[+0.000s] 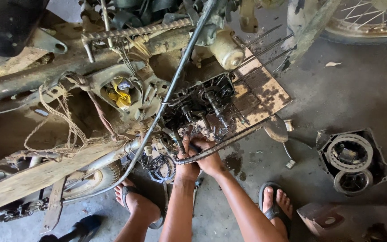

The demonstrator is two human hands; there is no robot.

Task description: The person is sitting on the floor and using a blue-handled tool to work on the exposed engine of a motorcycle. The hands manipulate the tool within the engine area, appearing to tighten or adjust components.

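A dirty motorcycle lies on its side with its engine case (204,105) open, so oily gears and shafts show. Both my hands reach up to the lower edge of that open engine. My left hand (185,162) is closed around a dark part at the case's bottom edge. Beside it, my right hand (208,157) grips a dark tool or shaft pressed into the engine. A loose drive chain (160,168) hangs coiled just left of my hands. What exactly each hand holds is hidden by the fingers and grime.
A removed round engine cover (352,161) lies on the concrete floor at the right. A stained wooden board (265,92) sits under the engine. My sandalled feet (274,204) flank my arms. A spoked wheel (368,20) is at the top right, a wooden plank (36,179) at the left.
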